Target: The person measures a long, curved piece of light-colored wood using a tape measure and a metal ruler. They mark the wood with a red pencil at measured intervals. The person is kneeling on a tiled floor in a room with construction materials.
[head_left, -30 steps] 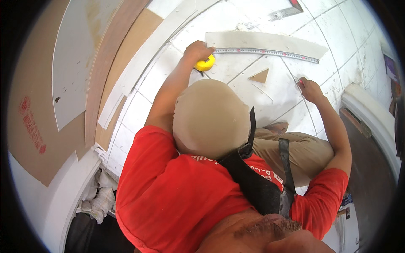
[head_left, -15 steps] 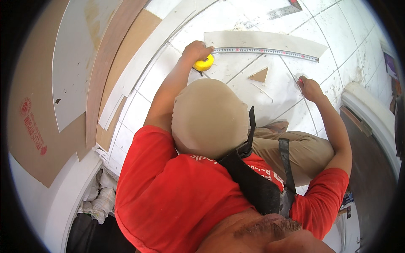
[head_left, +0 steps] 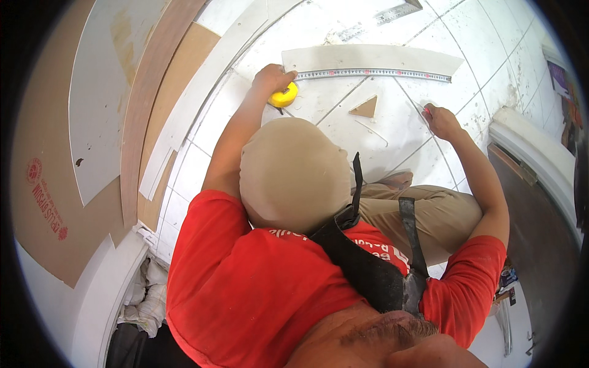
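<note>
My left hand (head_left: 273, 80) is closed around a yellow tape measure (head_left: 284, 96) at the left end of a pale board strip (head_left: 368, 57). From the case, the extended metal blade (head_left: 374, 73) runs rightward along the strip's near edge, almost to its right end. Off to the right, below that end and apart from it, my right hand (head_left: 443, 122) is closed on a small red object (head_left: 426, 111); its kind cannot be made out. A brown triangular offcut (head_left: 364, 107) rests on the tiles between my hands, with a thin curved sliver (head_left: 372, 131) beside it.
A metal square (head_left: 399, 12) lies on the tiled floor at the far side. Large boards (head_left: 110, 104) and a long white strip (head_left: 211, 86) stand or lie along the left. My bent knee (head_left: 294, 172) rises between my arms. A white ledge (head_left: 521, 144) borders the right.
The whole view has shifted slightly, moving the board strip and tape leftward in the picture. Both hands keep their grips and about the same places beside the things.
</note>
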Tool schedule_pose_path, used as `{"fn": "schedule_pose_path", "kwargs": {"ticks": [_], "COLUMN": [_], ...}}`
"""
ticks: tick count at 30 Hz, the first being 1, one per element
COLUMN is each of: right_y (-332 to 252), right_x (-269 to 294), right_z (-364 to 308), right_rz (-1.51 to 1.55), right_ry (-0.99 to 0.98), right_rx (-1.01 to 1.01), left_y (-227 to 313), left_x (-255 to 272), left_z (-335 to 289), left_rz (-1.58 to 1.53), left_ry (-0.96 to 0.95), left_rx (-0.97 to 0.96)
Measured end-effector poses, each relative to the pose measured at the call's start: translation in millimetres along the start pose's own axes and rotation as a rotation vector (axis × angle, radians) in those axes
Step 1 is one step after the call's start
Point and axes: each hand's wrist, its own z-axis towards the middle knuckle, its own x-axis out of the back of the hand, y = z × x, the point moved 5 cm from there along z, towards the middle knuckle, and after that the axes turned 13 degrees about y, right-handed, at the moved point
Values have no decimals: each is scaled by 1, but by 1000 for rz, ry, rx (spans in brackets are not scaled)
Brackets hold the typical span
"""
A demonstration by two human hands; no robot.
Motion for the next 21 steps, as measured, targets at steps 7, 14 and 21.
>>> {"fn": "schedule_pose_path", "kwargs": {"ticks": [7,14,21], "right_y": [1,3,4], "right_x": [-1,-1,-4], "right_z": [-1,-2,-2], "right_rz": [-6,23,39], "right_ry": [-5,54,42], "right_rx": [-12,25,17], "left_y": [5,2,8], "left_x": [4,1,9], "left_z": [-2,0,-6], "left_rz": [-4,16,-10], "left_ry": [-38,3,-75], "left_rx": [-7,8,9]}}
